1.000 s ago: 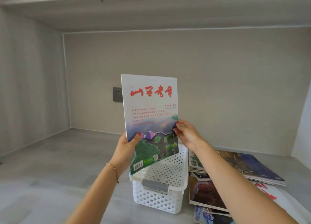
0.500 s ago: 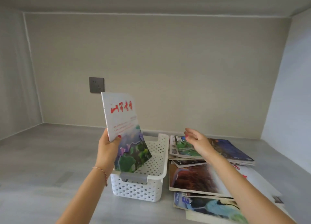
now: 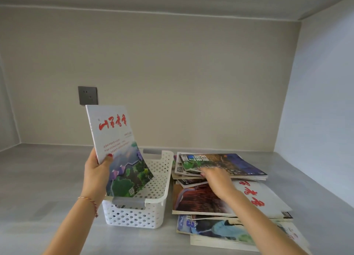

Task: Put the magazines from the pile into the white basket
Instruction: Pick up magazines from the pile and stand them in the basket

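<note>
Your left hand [image 3: 96, 173], in the lower left of the frame, grips a white magazine [image 3: 118, 151] by its edge, thumb on the cover, fingers curled behind. The magazine stands tilted, its lower end inside the white basket [image 3: 153, 210] at the centre. Your right hand [image 3: 214, 178] lies on the pile of magazines [image 3: 226, 189] just right of the basket; its fingers touch the top magazine [image 3: 226, 163], but how far they curl you cannot tell.

The right hand [image 3: 215, 180], off the white magazine [image 3: 118, 149] since a second ago, now lies on the pile's top magazine [image 3: 220, 163], while the left hand [image 3: 96, 173] alone lowers the white one into the basket [image 3: 162, 180].
</note>
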